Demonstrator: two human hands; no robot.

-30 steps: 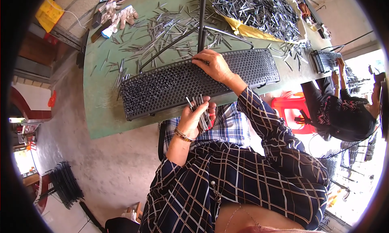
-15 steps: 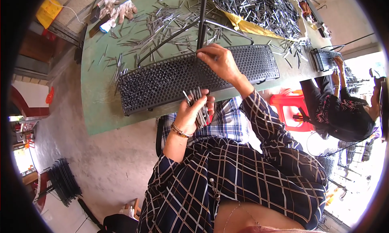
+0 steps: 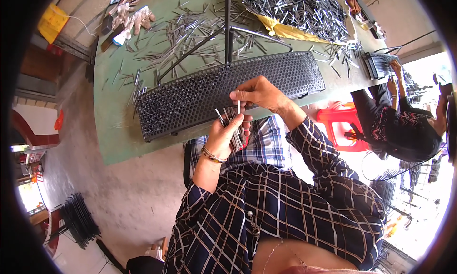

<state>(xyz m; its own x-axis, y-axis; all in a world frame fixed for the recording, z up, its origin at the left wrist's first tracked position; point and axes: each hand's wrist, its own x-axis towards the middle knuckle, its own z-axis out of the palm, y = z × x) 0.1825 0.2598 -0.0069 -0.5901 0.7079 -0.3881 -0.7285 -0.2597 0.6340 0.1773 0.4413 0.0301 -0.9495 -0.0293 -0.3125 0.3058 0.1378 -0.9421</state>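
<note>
A long black perforated rack [image 3: 290, 76] lies along the near edge of the green table. Many holes in its left part hold short metal rods; the holes to the right look bare. My left hand [image 3: 220, 137], just off the rack's near edge, is closed round a bundle of thin silvery metal rods [image 3: 235, 141], their ends fanned out above the thumb. Directly above that bundle, my right hand [image 3: 263, 96] pinches a single upright rod [image 3: 238, 105] between thumb and fingertips. Its lower end meets the bundle; whether it is free of it I cannot tell.
Loose rods [image 3: 190, 38] lie scattered over the green table [image 3: 114, 131]. A large heap of rods [image 3: 297, 12] rests on yellow sheeting at the back. Work gloves [image 3: 138, 19] lie far left. A red stool [image 3: 340, 126] and a co-worker [image 3: 400, 126] at another rack are on the right.
My right hand has come down and toward me, from above the rack to the bundle, and a rod now shows in its pinch. My left hand keeps its hold.
</note>
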